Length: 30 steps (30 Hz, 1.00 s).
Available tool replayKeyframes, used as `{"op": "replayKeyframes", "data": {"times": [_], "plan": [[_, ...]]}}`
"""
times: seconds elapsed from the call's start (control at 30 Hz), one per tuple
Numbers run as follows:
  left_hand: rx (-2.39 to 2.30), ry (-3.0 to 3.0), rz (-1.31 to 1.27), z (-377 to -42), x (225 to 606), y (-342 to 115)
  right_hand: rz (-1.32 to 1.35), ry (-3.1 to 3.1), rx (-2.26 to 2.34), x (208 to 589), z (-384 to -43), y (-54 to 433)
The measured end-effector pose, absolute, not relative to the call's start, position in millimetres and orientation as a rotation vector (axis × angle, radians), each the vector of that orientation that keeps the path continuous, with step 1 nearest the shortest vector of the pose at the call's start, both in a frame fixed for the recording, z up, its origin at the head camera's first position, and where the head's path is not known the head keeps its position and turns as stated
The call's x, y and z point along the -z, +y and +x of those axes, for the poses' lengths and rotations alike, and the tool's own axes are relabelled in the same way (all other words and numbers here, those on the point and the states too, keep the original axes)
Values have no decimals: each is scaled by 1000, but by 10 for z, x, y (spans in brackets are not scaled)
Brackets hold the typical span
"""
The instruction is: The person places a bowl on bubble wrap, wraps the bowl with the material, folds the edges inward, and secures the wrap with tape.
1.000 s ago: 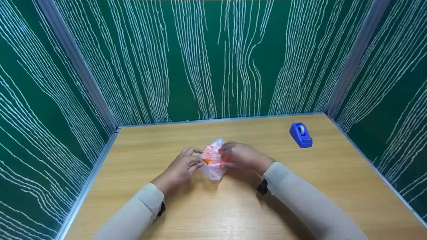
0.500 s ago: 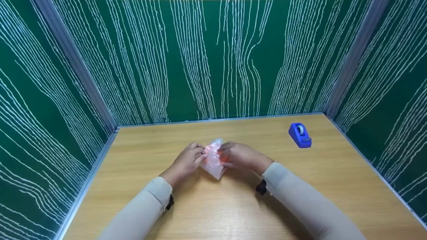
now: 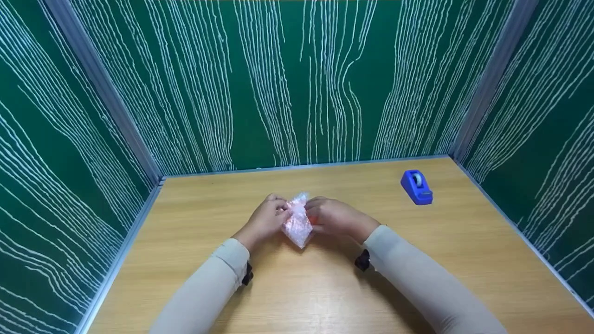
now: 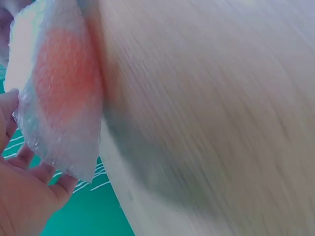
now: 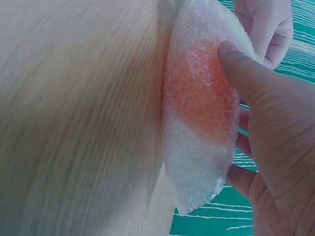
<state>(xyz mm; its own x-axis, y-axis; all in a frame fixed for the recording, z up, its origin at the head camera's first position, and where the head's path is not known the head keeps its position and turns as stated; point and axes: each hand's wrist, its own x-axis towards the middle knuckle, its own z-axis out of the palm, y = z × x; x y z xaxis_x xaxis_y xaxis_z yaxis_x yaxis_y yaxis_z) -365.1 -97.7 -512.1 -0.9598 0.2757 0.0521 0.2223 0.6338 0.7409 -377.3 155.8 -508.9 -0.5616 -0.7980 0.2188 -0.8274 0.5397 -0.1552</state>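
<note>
A sheet of clear bubble wrap (image 3: 298, 229) is folded around an orange object (image 5: 204, 93) in the middle of the table. The orange shows blurred through the bubbles, so its kind is hidden. My left hand (image 3: 267, 216) holds the wrap's left side, thumb on top. From the right, my right hand (image 3: 336, 218) grips the bundle; in the right wrist view its thumb (image 5: 241, 66) presses the near face and its fingers reach behind. The left wrist view shows the wrapped bundle (image 4: 66, 93) with left fingers (image 4: 42, 172) at its edge.
A blue tape dispenser (image 3: 416, 187) with a roll of tape stands at the back right of the wooden table (image 3: 306, 297). Green panels (image 3: 297, 83) with wavy white lines rise along the table's back and sides.
My left hand has moved right and slightly away, folding the left flap of bubble wrap over the orange corner that showed before. My right hand stays nearly in place on the bundle.
</note>
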Motion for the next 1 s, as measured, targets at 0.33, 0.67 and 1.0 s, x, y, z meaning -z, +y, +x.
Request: {"op": "replayKeyframes", "data": {"times": [0.33,0.67,1.0], "plan": [[-1283,2825,330,-3720,5210,-900,1228,-2838,-584,5071,-3705,1638],[-1247,2881,291,-3734,5237,-849,1049,-2836,-656,5083,-3642,1648],[-1272,2868,215,-3737,5253,-841,1381,-2666,-419,5138,-3683,1623]]}}
